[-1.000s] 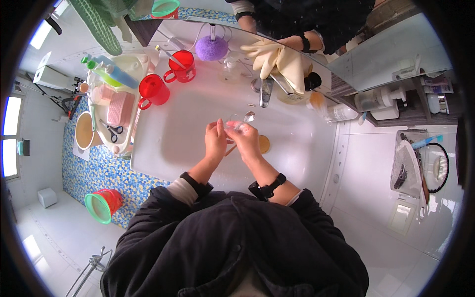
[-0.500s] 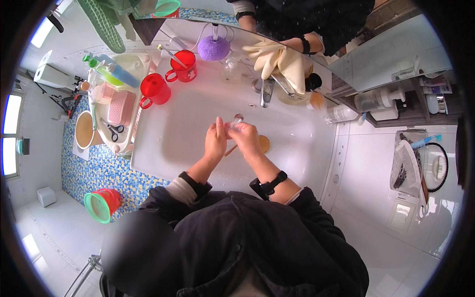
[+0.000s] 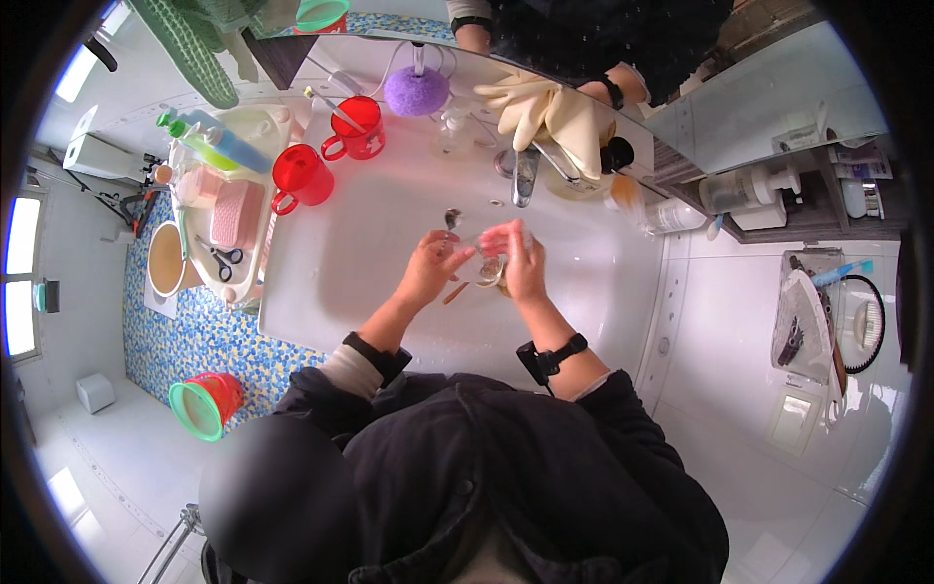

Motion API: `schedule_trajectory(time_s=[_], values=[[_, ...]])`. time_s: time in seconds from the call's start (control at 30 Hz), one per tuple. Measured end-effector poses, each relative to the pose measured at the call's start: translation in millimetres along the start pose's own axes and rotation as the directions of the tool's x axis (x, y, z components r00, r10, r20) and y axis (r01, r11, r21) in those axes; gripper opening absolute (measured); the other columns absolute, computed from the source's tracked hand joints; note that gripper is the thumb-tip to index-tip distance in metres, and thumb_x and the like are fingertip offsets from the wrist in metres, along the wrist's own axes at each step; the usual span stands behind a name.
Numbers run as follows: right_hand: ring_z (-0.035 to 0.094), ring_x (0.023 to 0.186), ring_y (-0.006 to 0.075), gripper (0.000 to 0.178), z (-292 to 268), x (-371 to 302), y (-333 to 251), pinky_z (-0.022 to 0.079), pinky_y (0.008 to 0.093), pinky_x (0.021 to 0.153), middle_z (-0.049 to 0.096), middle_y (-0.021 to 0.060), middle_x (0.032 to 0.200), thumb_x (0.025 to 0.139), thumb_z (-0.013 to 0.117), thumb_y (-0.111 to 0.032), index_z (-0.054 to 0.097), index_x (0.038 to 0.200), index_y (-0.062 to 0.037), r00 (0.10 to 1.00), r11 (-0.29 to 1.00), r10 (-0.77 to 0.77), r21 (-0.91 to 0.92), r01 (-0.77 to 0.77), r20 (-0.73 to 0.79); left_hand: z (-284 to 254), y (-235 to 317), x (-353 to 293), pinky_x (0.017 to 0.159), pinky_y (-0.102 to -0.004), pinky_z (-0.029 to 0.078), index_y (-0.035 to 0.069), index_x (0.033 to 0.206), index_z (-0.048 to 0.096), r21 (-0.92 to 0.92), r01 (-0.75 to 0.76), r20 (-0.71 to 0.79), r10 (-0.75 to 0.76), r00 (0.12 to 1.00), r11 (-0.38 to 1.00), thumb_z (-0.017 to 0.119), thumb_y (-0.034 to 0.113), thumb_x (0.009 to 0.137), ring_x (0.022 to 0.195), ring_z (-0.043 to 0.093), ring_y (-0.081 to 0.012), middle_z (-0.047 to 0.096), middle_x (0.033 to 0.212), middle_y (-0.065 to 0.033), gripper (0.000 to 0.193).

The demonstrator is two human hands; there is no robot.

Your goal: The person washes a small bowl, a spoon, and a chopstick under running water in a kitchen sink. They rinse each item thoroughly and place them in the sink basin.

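We hold our 2 hands together over the white sink basin (image 3: 350, 253), just in front of the chrome tap (image 3: 523, 175). Our left hand (image 3: 430, 269) and right hand (image 3: 520, 261) curl around a small clear glass jar (image 3: 488, 269) between them, fingers touching it. A red mug (image 3: 302, 177) stands left of the tap, pale rubber gloves (image 3: 545, 107) drape behind it.

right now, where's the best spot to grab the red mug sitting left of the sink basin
Judging by its pose, take the red mug by its loop handle, which sticks out at the lower left, toward the tray. Come from that side with the left hand; its open mouth faces up, so keep it level.
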State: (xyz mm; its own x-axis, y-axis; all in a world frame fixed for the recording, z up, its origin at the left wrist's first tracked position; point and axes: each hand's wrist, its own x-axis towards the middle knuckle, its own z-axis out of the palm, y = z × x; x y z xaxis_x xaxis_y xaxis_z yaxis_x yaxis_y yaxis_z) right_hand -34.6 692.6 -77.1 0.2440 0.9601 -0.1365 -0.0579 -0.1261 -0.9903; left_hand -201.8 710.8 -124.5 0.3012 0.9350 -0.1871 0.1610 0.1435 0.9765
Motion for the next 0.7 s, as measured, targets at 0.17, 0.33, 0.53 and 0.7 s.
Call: schedule_trajectory(time_s=[0.17,0.33,0.53,0.7], values=[[0.065,0.090,0.0335,0.022,-20,2,8,0.052,0.0408,0.077,0.067,0.0172,0.100,0.093,0.050,-0.012,0.064,0.109,-0.0060,0.885,0.717,0.016,-0.623,0.314,0.464,-11,8,-4,0.080,-0.0318,0.054,-0.004,0.100,0.069,-0.174,0.193,0.119,-0.174,0.977,0.966,0.067,0.025,0.093,0.096,0.061,-0.0172,0.047,0.131,-0.0097,0.030],[0.064,0.093,0.0310,0.031,4,20,29,0.054,0.0451,0.083,0.066,0.0156,0.111,0.095,0.048,-0.016,0.061,0.123,-0.0098,0.721,0.844,0.208,-0.494,0.210,0.661,-7,1,0,0.082,-0.0297,0.050,-0.001,0.109,0.064,-0.083,0.106,0.183,-0.090,0.979,0.991,0.067,0.021,0.093,0.097,0.060,-0.0165,0.055,0.119,-0.0074,0.028],[0.059,0.110,0.0353,0.035,14,50,80,0.051,0.0678,0.078,0.063,0.0148,0.121,0.094,0.051,-0.025,0.057,0.126,-0.0092,0.421,0.504,0.628,0.071,-0.861,0.655,9,-23,-2,0.074,-0.0291,0.047,0.004,0.128,0.050,-0.158,0.142,0.026,-0.140,0.990,0.977,0.068,0.026,0.093,0.090,0.057,-0.0107,0.064,0.098,0.0014,0.044],[0.064,0.090,0.0349,0.021,11,37,76,0.053,0.0489,0.076,0.065,0.0163,0.101,0.092,0.048,-0.011,0.061,0.103,0.0019,0.737,0.806,0.471,0.103,-0.583,0.485,3,-27,6,0.076,-0.0343,0.050,0.002,0.121,0.055,-0.171,0.207,-0.024,-0.214,0.976,0.963,0.065,0.032,0.094,0.091,0.057,-0.0112,0.062,0.109,-0.0014,0.042]])
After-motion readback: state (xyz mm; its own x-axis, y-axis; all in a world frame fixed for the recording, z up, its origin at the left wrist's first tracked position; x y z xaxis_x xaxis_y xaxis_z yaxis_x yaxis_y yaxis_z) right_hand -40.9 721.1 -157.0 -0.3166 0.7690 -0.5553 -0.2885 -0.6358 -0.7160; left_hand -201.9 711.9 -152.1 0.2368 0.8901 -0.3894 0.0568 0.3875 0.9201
